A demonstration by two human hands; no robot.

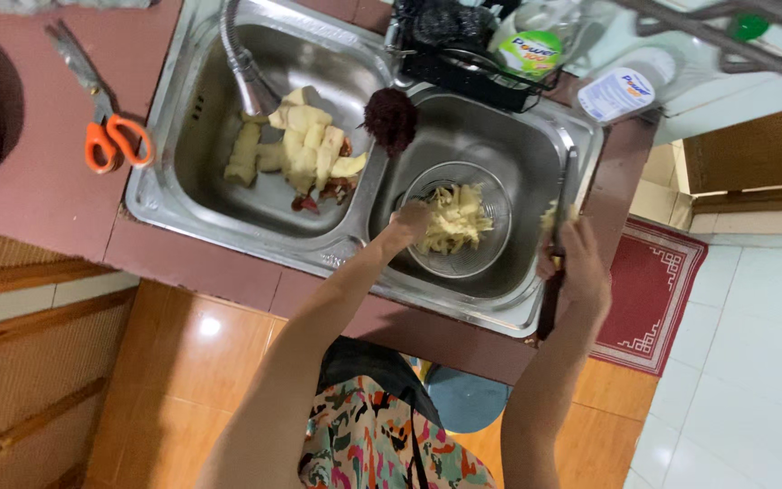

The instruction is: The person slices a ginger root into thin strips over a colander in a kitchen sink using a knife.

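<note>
My left hand (406, 221) grips the rim of a round metal strainer (491, 256) that sits in the right basin of a steel double sink (536, 308). Pale yellow shredded pieces (454, 220) lie in the strainer. My right hand (579, 261) is closed on the dark handle of a long knife (565, 186), blade pointing away over the sink's right rim. A small clump of the same pale shreds (556, 217) clings by the blade near my fingers.
The left basin holds pale peeled chunks and reddish scraps (298, 145) under a flexible tap (244, 63). A dark scrubber (390, 118) sits on the divider. Orange-handled scissors (106, 127) lie on the maroon counter. Bottles and a dark rack (472, 54) stand behind the sink.
</note>
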